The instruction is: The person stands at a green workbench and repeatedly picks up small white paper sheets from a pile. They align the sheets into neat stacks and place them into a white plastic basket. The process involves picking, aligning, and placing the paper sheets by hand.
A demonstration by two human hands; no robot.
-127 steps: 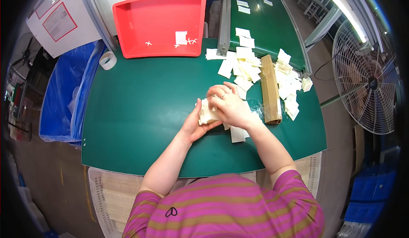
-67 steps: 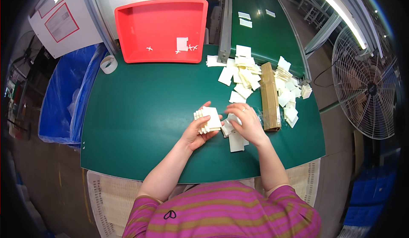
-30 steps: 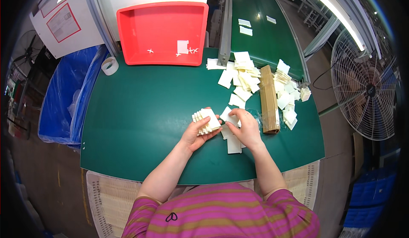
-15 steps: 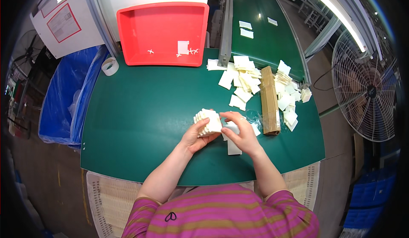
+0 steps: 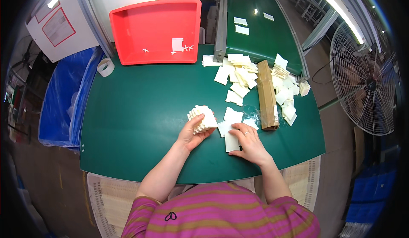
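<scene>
My left hand [image 5: 191,132] is closed round a stack of thin white plastic plates [image 5: 204,118], the thumb lying along the front of the stack. To its right, my right hand [image 5: 252,147] reaches over a flat white plastic plate [image 5: 231,143] on the table, with thumb and forefinger at opposite edges of it. Its remaining fingers are bent and partly hidden. Just beyond lie more loose plates, one with notched edges [image 5: 233,115] and another beside some clear film [image 5: 251,123].
A brown cardboard strip [image 5: 267,97] divides two heaps of white plates, a left heap [image 5: 240,76] and a right heap [image 5: 286,93]. Behind stand a red bin [image 5: 155,61] and a green conveyor [image 5: 264,42]. A tape roll [image 5: 105,67] sits at the left, near a blue lined bin [image 5: 64,106].
My right hand has left the side of the stack and come down to the right, onto the plate on the table. My left hand still holds the stack.
</scene>
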